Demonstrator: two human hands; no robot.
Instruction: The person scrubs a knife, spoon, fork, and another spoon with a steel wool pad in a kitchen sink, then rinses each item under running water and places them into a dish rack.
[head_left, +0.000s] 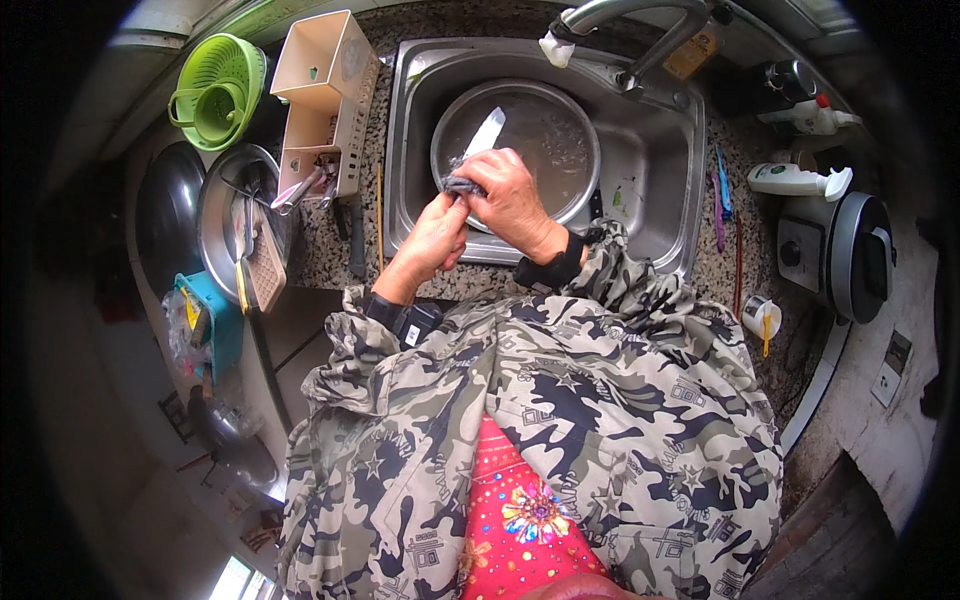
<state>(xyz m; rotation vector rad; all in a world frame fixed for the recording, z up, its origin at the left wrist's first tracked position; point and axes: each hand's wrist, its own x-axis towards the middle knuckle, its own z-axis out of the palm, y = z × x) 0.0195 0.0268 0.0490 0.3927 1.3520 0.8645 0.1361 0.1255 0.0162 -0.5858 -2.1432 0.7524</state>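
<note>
**Currently: knife and cloth held over basin in sink**

Largest item first: the speckled stone tabletop (330,255) carries a stainless steel sink (660,190) with a curved tap (640,20) above its far rim. Inside the sink sits a round metal basin (560,130); its floor looks wet, with no other contents that can be made out.

Left of the sink, a beige plastic drainer (325,95) stands on the tabletop, with utensil handles showing in its nearer compartment. A green colander (218,90) lies beyond it, appearing empty. A wide metal bowl (225,215) near the tabletop's left edge holds several utensils, which cannot be identified singly. A teal box (222,325) sits below it, contents unclear.

Right of the sink are a rice cooker (850,255), lid shut, a white bottle (795,180) lying on its side, and a small cup (760,315) holding a yellow stick-like item.

Both hands are over the basin's near-left rim. The right hand (515,200) has its grip closed around a knife (485,135) at the handle end. The blade's long axis runs diagonally, tip pointing up and slightly right, away from the person, over the basin. The left hand (435,240) has its grip pinched on a grey cloth (460,185), pressed against the base of the blade.
</note>
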